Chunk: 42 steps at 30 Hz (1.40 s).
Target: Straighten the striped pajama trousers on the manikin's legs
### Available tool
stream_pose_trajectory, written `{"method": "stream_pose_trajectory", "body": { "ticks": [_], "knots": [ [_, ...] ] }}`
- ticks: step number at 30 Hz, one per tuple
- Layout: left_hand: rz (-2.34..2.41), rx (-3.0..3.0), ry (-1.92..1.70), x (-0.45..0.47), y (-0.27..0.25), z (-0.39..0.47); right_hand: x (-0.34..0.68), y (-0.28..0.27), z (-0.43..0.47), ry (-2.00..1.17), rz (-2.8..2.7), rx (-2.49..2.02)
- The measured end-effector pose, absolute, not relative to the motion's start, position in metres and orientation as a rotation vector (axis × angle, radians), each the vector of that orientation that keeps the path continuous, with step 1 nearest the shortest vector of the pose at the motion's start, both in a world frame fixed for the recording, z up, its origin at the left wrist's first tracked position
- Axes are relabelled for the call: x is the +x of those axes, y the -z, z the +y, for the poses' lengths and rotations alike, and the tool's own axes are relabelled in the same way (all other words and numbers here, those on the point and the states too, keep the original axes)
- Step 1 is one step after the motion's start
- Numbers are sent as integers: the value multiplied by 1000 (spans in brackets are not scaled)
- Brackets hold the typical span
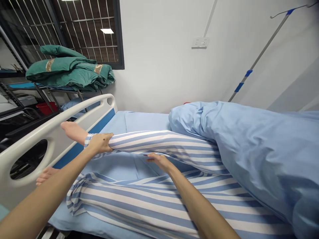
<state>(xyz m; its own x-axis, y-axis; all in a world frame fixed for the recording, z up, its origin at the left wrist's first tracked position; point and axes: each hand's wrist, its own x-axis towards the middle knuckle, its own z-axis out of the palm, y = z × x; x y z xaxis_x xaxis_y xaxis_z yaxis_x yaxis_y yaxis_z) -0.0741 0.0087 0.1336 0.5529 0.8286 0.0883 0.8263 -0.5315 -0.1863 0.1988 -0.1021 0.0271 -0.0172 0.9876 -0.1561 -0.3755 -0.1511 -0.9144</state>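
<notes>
A person lies on the bed in blue-and-white striped trousers. The far leg (159, 141) is raised a little off the sheet, its bare foot (73, 131) pointing toward the footboard. Around this leg, just above the ankle, my left hand (101, 142) is closed over the trouser cuff. My right hand (159, 161) is at the underside of the same leg, near the knee, with fingers stretched out to the left; whether it bears weight I cannot tell. The near leg (134, 199) rests on the bed, its foot (46, 174) partly hidden behind my left forearm.
A light blue quilt (249, 142) is bunched over the person at the right. The white footboard (74, 108) closes off the left end. Beyond it, folded green padded bedding (72, 71) lies on a rack. An IV pole (264, 49) stands by the wall.
</notes>
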Motion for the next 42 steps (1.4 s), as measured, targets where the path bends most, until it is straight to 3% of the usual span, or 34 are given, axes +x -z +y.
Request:
{"method": "stream_pose_trajectory", "body": {
  "ticks": [20,33,37,42],
  "knots": [
    [-1296,-2651,-228,-86,-86,59,185,14,-89,-1733,-788,-1191],
    [-1344,-2732,-215,-85,-62,70,191,0,-99,-1754,-1425,-1654],
    [-1349,-2749,-192,-84,-63,75,188,-10,-105,-1871,-1524,-1610],
    [-1437,-2763,-196,-87,-31,63,184,-12,-104,-1745,-1626,-1560]
  ]
}}
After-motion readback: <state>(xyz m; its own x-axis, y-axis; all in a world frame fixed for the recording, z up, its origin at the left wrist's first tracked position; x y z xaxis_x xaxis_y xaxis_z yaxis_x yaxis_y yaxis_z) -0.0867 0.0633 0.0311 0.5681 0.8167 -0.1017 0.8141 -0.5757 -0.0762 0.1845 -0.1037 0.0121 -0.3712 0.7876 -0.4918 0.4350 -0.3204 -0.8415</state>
